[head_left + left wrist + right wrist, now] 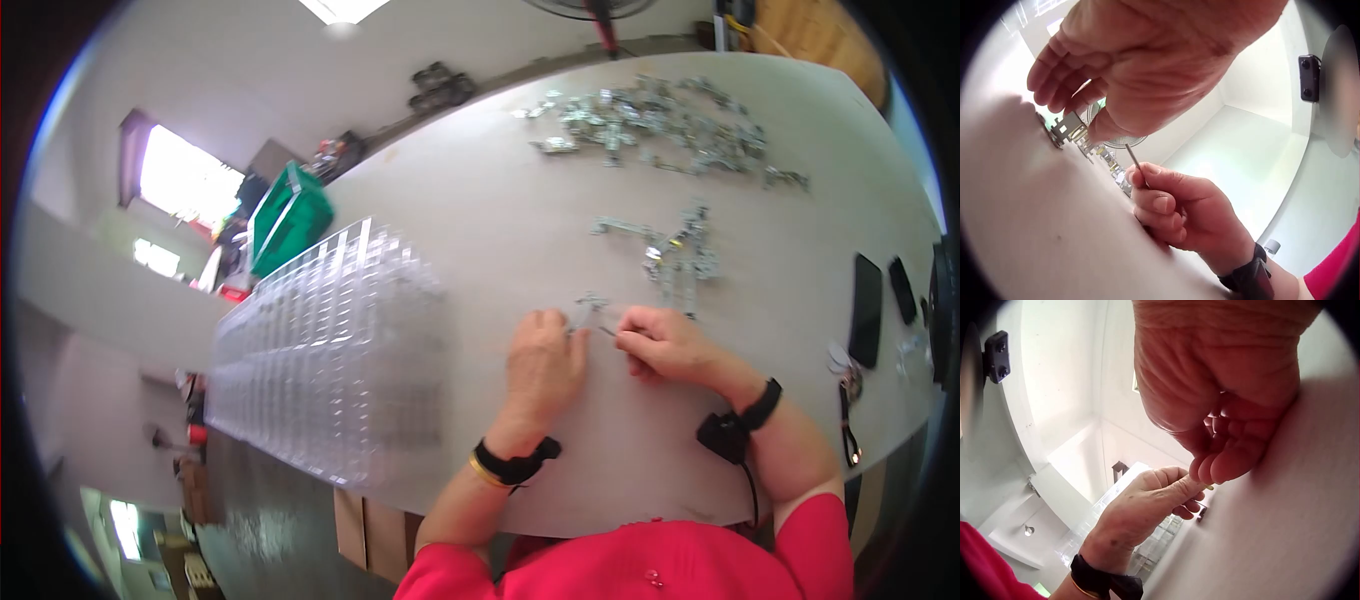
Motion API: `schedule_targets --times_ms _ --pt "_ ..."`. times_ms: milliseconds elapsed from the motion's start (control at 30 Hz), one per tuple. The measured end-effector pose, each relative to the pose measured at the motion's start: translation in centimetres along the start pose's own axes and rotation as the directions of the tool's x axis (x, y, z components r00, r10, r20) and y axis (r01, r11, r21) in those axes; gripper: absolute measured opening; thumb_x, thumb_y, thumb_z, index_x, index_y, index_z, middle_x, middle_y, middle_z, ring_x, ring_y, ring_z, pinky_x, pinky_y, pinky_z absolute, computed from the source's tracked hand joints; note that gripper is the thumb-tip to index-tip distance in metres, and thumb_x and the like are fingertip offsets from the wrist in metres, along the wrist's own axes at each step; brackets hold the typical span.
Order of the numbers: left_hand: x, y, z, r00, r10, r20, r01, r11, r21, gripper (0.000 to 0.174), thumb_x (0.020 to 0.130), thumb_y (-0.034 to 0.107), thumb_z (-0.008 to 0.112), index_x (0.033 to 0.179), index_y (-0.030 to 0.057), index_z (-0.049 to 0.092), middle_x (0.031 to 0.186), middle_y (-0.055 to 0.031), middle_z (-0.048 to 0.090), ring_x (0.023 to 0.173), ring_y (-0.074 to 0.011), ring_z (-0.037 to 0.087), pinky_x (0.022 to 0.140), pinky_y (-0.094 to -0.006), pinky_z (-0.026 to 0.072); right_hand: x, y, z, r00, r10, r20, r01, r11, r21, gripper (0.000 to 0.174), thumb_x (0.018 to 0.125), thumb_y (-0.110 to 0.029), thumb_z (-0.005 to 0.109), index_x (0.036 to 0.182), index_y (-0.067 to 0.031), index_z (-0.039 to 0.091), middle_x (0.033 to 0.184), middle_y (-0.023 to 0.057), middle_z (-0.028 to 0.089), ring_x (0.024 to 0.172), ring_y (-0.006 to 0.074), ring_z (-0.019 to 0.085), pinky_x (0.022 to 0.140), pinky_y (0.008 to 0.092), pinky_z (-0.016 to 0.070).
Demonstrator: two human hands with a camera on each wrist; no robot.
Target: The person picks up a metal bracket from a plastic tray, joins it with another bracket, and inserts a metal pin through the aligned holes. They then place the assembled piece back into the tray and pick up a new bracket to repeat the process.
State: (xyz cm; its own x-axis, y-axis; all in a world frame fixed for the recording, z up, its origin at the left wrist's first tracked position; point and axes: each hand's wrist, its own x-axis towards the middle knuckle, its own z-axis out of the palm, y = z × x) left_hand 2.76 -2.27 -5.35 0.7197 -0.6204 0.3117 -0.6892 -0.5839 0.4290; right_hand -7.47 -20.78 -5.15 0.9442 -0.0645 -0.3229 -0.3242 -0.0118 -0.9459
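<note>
Tabletop, near front edge: left hand pinches a bracket, right hand pinches a pin; plastic tray lies near, to the left.

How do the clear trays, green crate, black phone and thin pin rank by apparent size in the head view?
1. clear trays
2. green crate (farther off, so true size unsure)
3. black phone
4. thin pin, pinched by the right hand

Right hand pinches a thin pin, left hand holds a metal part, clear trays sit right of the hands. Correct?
No. The head view shows the trays left of the hands. The right hand does pinch the pin and the left hand holds the metal part.
</note>
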Motion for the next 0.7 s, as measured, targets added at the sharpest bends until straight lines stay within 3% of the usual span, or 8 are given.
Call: schedule_targets --times_ms 300,700 --pt "-0.3 -0.3 0.4 0.988 -0.079 0.134 0.083 0.996 -0.027 0.020 0.092 0.018 0.069 0.092 0.0001 0.060 0.092 -0.0198 0.064 0.088 -0.0402 0.064 0.077 -0.0487 0.0511 0.3 0.1 0.0 1.000 -0.007 0.014 0.006 1.000 0.031 0.016 0.101 -0.020 0.060 0.097 -0.0039 0.059 0.072 0.0026 0.064 0.060 0.0110 0.062 0.056 0.0264 0.0513" --pt "-2.4 0.5 -1.9 0.996 -0.054 0.073 0.060 0.994 -0.093 0.019 0.092 0.015 0.067 0.090 -0.0013 0.057 0.088 -0.0195 0.062 0.087 -0.0397 0.062 0.075 -0.0483 0.0501 0.5 0.5 -0.2 1.000 -0.020 0.016 0.019 0.997 0.079 0.014 0.102 -0.019 0.059 0.096 -0.0059 0.057 0.070 0.0014 0.062 0.058 0.0096 0.058 0.054 0.0258 0.0489"
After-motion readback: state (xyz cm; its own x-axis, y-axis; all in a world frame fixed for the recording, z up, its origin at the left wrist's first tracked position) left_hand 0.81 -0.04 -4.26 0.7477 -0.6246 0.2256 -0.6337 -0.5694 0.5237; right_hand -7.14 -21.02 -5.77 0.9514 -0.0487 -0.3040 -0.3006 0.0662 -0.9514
